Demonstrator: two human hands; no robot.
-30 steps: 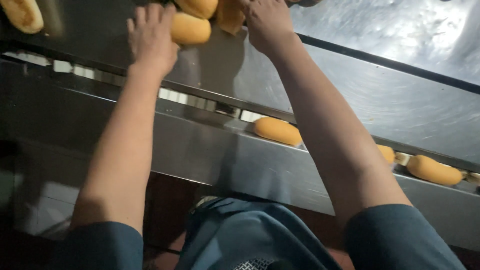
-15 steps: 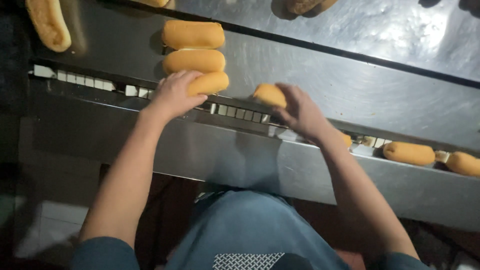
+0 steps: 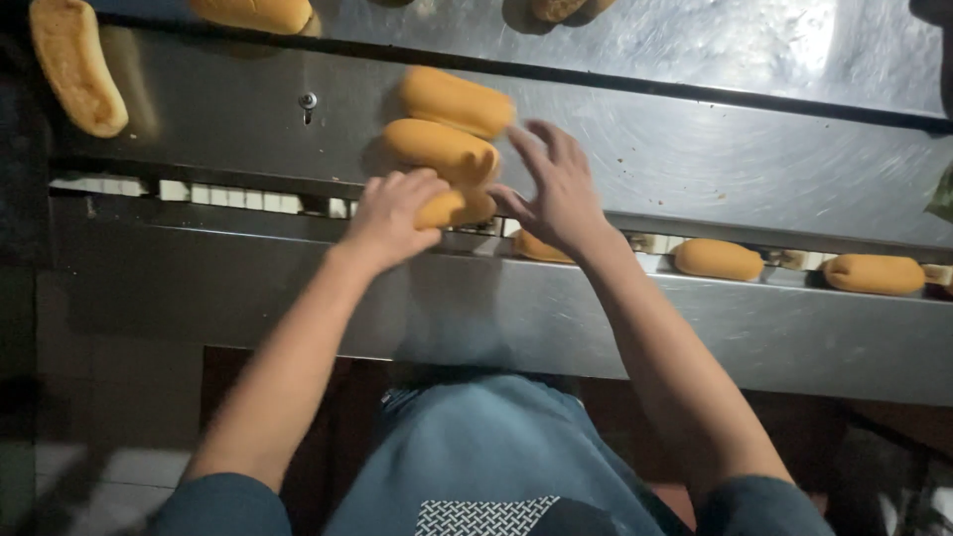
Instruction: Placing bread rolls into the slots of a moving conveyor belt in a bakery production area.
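My left hand [image 3: 392, 210] is curled over a golden bread roll [image 3: 457, 208] at the near edge of the steel table [image 3: 695, 149]. Two more rolls lie stacked just beyond it, one [image 3: 442, 151] touching the held roll and another [image 3: 457, 101] farther back. My right hand [image 3: 556, 189] hovers beside these rolls with fingers spread, empty, its fingertips near the rear roll. Under my right wrist a roll [image 3: 541, 248] sits on the conveyor track [image 3: 199, 192].
Two more rolls [image 3: 717, 258] [image 3: 874, 274] ride the conveyor to the right. A long roll [image 3: 74, 65] lies at the far left of the table, others at the top edge [image 3: 253, 14]. A steel front panel [image 3: 596, 318] stands between me and the conveyor.
My right hand let go of the roll it held at the conveyor and rose toward the stacked rolls, fingers spread. My left hand stays on the nearest roll. The view shifted slightly.
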